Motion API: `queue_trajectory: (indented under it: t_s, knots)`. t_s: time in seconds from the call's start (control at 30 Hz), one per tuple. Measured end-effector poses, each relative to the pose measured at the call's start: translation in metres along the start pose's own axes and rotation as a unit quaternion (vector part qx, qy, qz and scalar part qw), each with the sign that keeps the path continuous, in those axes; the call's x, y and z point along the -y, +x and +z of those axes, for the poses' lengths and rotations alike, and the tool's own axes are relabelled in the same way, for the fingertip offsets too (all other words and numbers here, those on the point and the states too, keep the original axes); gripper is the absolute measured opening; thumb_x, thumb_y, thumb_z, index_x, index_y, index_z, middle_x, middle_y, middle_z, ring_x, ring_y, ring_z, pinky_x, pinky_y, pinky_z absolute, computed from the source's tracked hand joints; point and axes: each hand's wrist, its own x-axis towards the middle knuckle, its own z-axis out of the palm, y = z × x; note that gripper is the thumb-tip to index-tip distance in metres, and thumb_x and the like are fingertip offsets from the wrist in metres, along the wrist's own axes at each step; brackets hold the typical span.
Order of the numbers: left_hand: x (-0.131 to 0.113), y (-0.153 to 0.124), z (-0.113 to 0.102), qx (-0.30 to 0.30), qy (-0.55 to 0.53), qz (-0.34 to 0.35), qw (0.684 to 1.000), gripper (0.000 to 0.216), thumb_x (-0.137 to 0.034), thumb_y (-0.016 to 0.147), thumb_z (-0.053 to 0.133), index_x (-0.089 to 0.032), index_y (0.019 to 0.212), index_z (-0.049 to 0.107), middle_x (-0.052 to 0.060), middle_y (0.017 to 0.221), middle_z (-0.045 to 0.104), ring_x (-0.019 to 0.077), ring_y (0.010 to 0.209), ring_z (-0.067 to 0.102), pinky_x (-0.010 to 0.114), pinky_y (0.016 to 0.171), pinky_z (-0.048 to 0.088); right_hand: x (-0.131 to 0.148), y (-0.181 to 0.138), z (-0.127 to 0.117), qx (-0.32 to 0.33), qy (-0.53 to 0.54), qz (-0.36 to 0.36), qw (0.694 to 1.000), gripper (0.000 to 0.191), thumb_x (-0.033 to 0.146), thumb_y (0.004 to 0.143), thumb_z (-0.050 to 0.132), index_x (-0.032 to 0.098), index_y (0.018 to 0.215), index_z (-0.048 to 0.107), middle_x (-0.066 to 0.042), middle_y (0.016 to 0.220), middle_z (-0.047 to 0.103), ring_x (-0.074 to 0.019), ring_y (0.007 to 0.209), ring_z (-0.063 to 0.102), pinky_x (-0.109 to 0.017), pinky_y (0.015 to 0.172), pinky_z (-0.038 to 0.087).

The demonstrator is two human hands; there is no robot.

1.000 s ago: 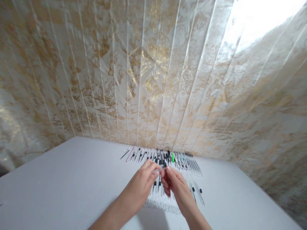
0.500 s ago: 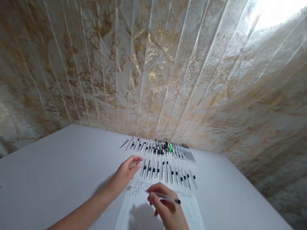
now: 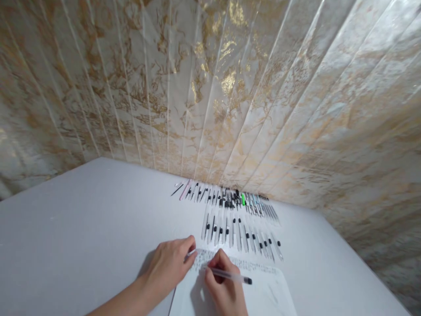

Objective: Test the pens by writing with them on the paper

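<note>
My right hand (image 3: 226, 287) is closed round a clear-barrelled pen (image 3: 234, 277) with a black end. Its tip points left, down at the handwriting near the top of a white sheet (image 3: 266, 294). My left hand (image 3: 169, 265) rests by the sheet's upper left corner, fingers curled and thumb close to the forefinger. Whatever lies between those fingertips is too small to make out. Just beyond the sheet runs a row of slim clear pens (image 3: 239, 235), several with black parts.
Farther back lies a second, denser row of dark pens (image 3: 226, 203), with a bright green marker (image 3: 243, 199) and a pink stick (image 3: 184, 191). A pleated gold-patterned curtain (image 3: 197, 87) hangs along the back edge of the pale table (image 3: 98, 228).
My left hand has come down from beside the near pen row to the sheet's corner. My right hand has lowered the pen onto the writing. The view has shifted slightly.
</note>
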Motion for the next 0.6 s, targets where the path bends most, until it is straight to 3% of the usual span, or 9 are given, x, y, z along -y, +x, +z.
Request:
queue_trajectory:
  t_s: [0.6]
  knots:
    - [0.0004, 0.0018, -0.0042, 0.011, 0.01, -0.007, 1.0, 0.009, -0.026, 0.088, 0.052, -0.025, 0.082, 0.058, -0.005, 0.071, 0.069, 0.018, 0.063, 0.067, 0.025, 0.053, 0.03, -0.006, -0.0048, 0.001, 0.023, -0.039, -0.014, 0.999, 0.016, 0.022, 0.075, 0.05, 0.022, 0.064, 0.04, 0.007, 0.051, 0.041, -0.0094, 0.047, 0.037, -0.021, 0.047, 0.028]
